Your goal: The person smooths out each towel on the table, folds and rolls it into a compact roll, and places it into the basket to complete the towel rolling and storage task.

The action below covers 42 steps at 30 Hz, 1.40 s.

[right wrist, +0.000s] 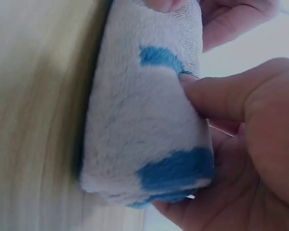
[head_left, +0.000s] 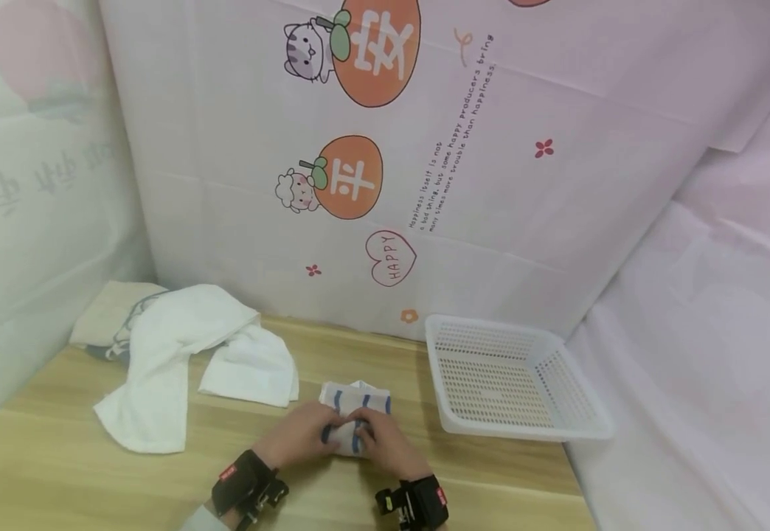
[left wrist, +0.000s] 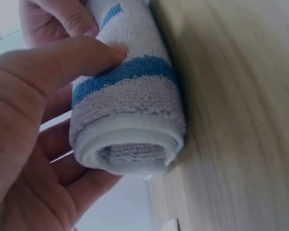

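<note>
A pale grey towel with blue stripes (head_left: 352,398) lies on the table in front of me, its near part rolled up and a flat stretch lying beyond the roll. My left hand (head_left: 304,434) grips the roll's left end, thumb on top and fingers round the far side. In the left wrist view the rolled towel (left wrist: 130,96) shows its layered, hollow end. On the other end, my right hand (head_left: 390,444) holds the roll between thumb and fingers. The right wrist view has the towel (right wrist: 139,110) with a blue patch near its end, beside the right thumb (right wrist: 221,96).
White towels (head_left: 166,339) lie in a loose heap at the left, over a beige and blue cloth (head_left: 109,313). A white plastic basket (head_left: 448,413) with slotted walls stands at the right. Printed cloth (head_left: 239,221) hangs behind the wooden table (head_left: 46,457).
</note>
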{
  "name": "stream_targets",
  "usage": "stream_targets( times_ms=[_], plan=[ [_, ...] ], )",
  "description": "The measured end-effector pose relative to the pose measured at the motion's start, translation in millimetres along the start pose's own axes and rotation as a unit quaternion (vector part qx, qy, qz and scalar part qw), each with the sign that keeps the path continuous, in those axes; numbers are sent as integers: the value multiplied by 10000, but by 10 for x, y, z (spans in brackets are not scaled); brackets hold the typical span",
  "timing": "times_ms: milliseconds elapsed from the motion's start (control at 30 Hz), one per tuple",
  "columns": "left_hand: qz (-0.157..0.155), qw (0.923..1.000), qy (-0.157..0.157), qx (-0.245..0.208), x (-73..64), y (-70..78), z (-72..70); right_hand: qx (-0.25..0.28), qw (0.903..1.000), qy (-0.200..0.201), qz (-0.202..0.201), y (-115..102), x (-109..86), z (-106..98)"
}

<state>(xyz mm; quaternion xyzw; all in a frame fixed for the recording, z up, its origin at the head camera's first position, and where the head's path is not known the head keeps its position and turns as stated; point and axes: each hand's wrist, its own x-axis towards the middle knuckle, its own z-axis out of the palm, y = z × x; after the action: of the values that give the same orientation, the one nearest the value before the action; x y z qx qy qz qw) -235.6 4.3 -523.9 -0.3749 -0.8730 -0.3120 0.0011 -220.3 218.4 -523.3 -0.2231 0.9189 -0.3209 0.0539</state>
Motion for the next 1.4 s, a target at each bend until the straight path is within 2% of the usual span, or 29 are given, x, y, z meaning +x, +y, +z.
stream_targets(
  times_ms=[100, 300, 400, 500, 600, 733, 833, 967, 1033, 1100, 1167, 1233, 1333, 1400],
  plan=[
    [14, 9989, -162, -431, 5, -23, -13, -37, 10000, 52, 32, -13, -17, -15],
    [-88, 9928, -429, -1111, 38, -108, -20, -963, 9909, 936, -46, -153, -45, -107],
    [-161, 9898, -524, -1314, 39, -128, -41, -1028, 9919, 741, -25, -171, -36, -100],
    [-211, 9900, -528, -1290, 39, -117, -94, -1153, 9925, 417, 28, -138, -8, -50],
    [-215, 9933, -321, -1091, 18, -85, -143, -1190, 9924, 302, -106, -95, 6, -8],
    [-157, 9969, -36, -772, -30, -53, -173, -789, 9965, 225, -151, -47, -17, -16],
    [-144, 9977, -8, -656, -47, -61, -159, -436, 9990, 99, -38, -32, -43, -39],
    [-338, 9967, -163, -723, -65, -99, -122, -183, 9997, -107, 79, -34, -58, -34],
    [-444, 9956, -242, -790, -71, -126, -99, -360, 9992, 4, 155, -53, -65, -17],
    [-499, 9947, -290, -856, -67, -156, -80, -805, 9959, 366, 182, -95, -60, -6],
    [-562, 9936, -284, -936, -58, -177, -55, -1330, 9878, 762, 255, -158, -55, 3],
    [-680, 9916, -281, -1066, -48, -188, -33, -1748, 9795, 943, 338, -228, -52, 10],
    [-861, 9895, -173, -1149, -42, -178, -5, -1772, 9811, 685, 382, -291, -52, 20],
    [-900, 9895, -27, -1133, -35, -157, 1, -1535, 9867, 342, 418, -281, -55, 23]
  ],
)
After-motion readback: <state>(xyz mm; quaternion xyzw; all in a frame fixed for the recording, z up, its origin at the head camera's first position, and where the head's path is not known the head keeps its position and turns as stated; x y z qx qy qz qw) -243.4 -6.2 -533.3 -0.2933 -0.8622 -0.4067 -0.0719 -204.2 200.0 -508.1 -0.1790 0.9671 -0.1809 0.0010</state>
